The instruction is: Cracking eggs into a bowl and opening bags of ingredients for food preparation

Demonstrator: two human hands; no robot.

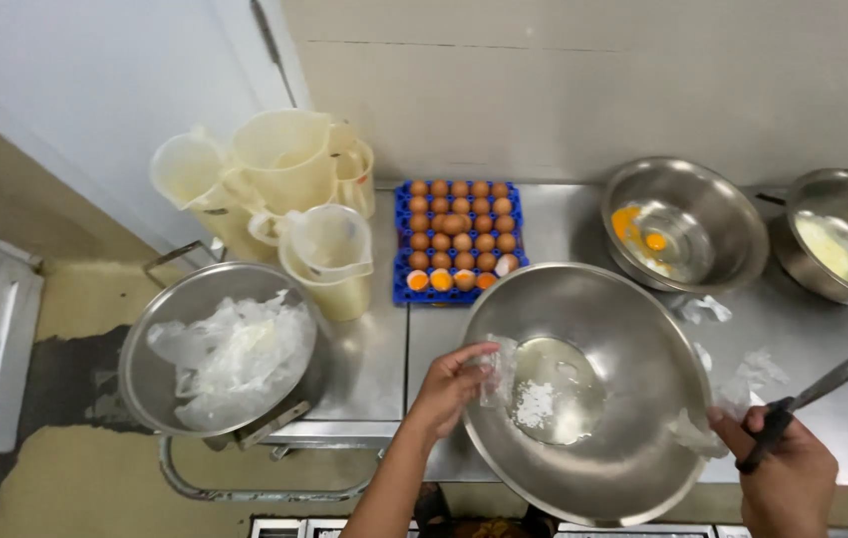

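Note:
My left hand point(449, 387) grips the near left rim of a large steel bowl point(643, 438) together with a clear plastic bag point(500, 371) that hangs over the rim. A pool of clear liquid with white foam point(554, 399) lies in the bowl's bottom. My right hand point(788, 468) holds black-handled scissors point(833, 384) at the bowl's right side, blades pointing up and right, with crumpled clear plastic point(693, 433) beside its fingers. A blue tray of brown eggs point(459, 239) stands behind the bowl.
A steel bowl with egg yolks point(683, 224) and another with pale yellow contents point(843, 244) sit at the back right. Plastic jugs point(294, 189) stand at the back left. A steel pot of crumpled plastic point(225, 349) rests on a stand left of the steel counter point(374, 349).

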